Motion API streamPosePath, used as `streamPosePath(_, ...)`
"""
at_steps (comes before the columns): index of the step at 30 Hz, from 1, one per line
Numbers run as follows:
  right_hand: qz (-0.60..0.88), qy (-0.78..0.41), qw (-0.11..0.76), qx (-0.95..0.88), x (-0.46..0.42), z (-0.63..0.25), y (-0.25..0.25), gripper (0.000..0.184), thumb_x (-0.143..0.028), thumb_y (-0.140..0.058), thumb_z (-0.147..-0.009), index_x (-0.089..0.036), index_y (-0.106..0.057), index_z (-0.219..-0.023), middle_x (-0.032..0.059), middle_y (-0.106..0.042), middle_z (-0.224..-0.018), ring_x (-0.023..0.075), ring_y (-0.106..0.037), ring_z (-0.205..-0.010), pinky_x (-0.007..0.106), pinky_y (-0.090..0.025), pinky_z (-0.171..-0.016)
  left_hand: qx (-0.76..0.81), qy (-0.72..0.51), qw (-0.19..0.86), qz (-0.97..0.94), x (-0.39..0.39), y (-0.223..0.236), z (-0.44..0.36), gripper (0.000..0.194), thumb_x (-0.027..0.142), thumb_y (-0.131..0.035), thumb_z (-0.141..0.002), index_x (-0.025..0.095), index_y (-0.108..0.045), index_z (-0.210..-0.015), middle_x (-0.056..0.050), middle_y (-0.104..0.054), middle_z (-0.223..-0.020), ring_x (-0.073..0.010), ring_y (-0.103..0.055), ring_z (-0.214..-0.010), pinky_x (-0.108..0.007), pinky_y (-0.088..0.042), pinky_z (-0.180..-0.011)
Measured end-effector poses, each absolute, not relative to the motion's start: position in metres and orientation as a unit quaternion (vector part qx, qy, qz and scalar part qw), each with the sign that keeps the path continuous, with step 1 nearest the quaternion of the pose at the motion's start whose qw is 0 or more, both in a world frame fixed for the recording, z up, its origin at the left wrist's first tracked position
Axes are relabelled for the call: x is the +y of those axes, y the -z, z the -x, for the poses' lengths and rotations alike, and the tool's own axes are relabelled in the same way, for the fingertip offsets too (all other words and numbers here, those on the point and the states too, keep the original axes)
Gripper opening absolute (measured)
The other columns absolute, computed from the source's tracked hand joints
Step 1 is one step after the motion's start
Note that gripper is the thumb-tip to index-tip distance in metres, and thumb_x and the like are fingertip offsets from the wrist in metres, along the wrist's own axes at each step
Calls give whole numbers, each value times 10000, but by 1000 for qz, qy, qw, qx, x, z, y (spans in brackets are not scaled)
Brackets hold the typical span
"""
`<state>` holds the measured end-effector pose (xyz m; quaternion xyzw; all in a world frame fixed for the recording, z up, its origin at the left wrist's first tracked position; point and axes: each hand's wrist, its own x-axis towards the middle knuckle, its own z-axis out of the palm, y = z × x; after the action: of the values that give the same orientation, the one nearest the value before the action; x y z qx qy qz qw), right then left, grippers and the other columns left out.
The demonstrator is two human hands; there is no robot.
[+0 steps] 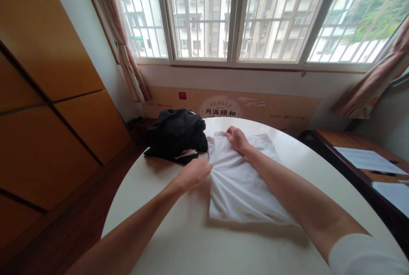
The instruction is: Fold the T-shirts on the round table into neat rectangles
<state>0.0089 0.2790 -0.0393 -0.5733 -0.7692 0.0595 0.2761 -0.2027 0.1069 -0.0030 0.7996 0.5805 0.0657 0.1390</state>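
A white cloth garment [241, 190] lies spread in a rough rectangle on the round white table [172, 241]; I cannot tell what kind of garment it is. My left hand [195, 173] pinches its left edge, and creases fan out from the fingers across the cloth. Farther off, my right hand [237, 138] is closed on the far edge, near the far left corner. My right forearm crosses over the garment and hides part of its right side. Just beyond my left hand sits a crumpled heap of black clothing [179, 132] with a bit of white showing.
On the right, a brown wooden desk [354, 138] carries paper sheets [370, 162] and a dark pen [383, 173]. Orange-brown cabinets [47, 147] stand to the left. Behind the table are a printed cardboard panel [281, 107], curtains [126, 53] and a barred window [204, 19].
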Motion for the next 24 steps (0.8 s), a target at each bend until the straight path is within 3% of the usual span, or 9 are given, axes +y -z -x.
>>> streamPosePath(4,570,-55,295,-765,281,-6,40,122,-205,-550,-1030,-171,-653,-1087,116,-721,-1146,221,-641,-1079,304,-442,-931,592,-1,120,-797,106,-3,203,272,224,-468,-959,157,-681,-803,-168,-734,-939,-290,-682,-884,-358,-433,-732)
streamPosePath(9,577,-62,286,-762,282,-5,38,134,-225,-564,-1020,-183,-667,-1094,102,-744,-1112,230,-652,-1035,316,-450,-902,693,-106,109,-705,103,-9,183,388,442,-450,-1022,164,-697,-912,-159,-758,-969,-311,-718,-919,-344,-456,-745)
streamPosePath(12,583,-67,272,-762,283,-2,37,142,-229,-565,-1019,-194,-676,-1100,96,-756,-1087,238,-656,-1023,323,-449,-879,660,-137,126,-728,111,-2,182,302,371,-492,-1016,170,-679,-889,-125,-755,-914,-264,-709,-857,-317,-426,-723)
streamPosePath(15,589,-67,260,-762,282,1,36,156,-233,-544,-1032,-207,-676,-1110,96,-750,-1108,252,-642,-1077,338,-440,-898,653,-186,131,-723,116,4,185,300,280,-431,-1037,164,-663,-887,-116,-749,-903,-222,-688,-818,-306,-403,-714)
streamPosePath(19,599,-63,241,-761,273,-3,31,182,-266,-551,-1032,-209,-659,-1166,117,-726,-1180,290,-606,-1150,383,-442,-938,648,-148,153,-731,98,-9,184,510,433,-364,-1071,173,-650,-738,-93,-686,-732,-215,-642,-713,-310,-387,-667)
streamPosePath(22,597,-52,230,-767,256,-18,21,284,-274,-600,-999,-204,-616,-1274,140,-688,-1262,307,-583,-1180,399,-447,-955,596,-48,190,-779,70,-28,180,553,569,-504,-973,201,-581,-568,-20,-529,-549,-175,-529,-558,-307,-314,-574)
streamPosePath(24,590,-38,229,-773,235,-36,15,320,-275,-591,-997,-192,-598,-1305,151,-672,-1275,314,-567,-1198,404,-442,-979,565,-22,184,-804,52,-40,176,488,504,-594,-901,206,-540,-518,8,-462,-509,-150,-457,-514,-309,-266,-550)
